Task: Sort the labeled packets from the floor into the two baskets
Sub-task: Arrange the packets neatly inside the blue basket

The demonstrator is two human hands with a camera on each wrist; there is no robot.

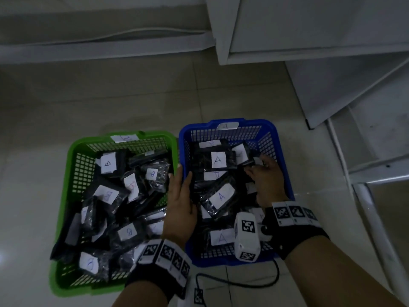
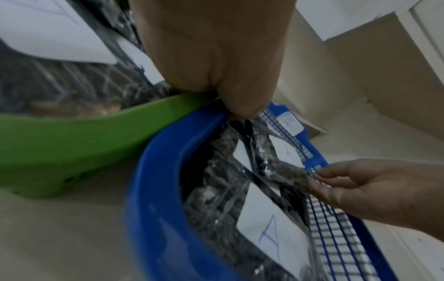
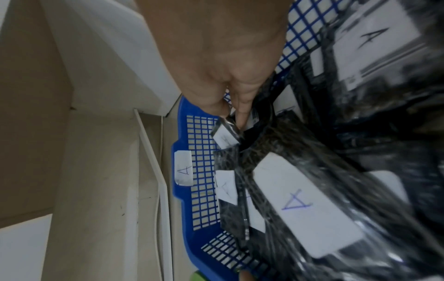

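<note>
**Both hands in the blue basket, packets sorted by letter**

Head view: the blue basket (image 1: 230,129) is my landmark; it stands on the tiled floor (image 1: 132,96) with a paper tag marked A on its far rim. Inside it lie black packets labelled A (image 1: 218,159). The green basket (image 1: 73,156) sits just beside it, touching its left wall, and holds black packets labelled B (image 1: 108,163). My left hand (image 1: 180,200) lies along the blue basket's left wall, fingers straight and flat against the packets, gripping nothing. My right hand (image 1: 266,180) is inside near the right wall, fingers bent down onto a small packet (image 1: 250,161); whether they pinch it I cannot tell here. A white cabinet (image 1: 309,29) stands beyond the basket.

Left wrist view: my left hand (image 2: 216,53) meets the seam where the green rim touches the blue rim; my right hand (image 2: 374,188) reaches over the blue basket's mesh wall, fingers loosely extended at a packet's edge.

Right wrist view: my fingertips (image 3: 240,114) rest on a small A-labelled packet (image 3: 225,138) near the blue basket's far wall; grip unclear
</note>
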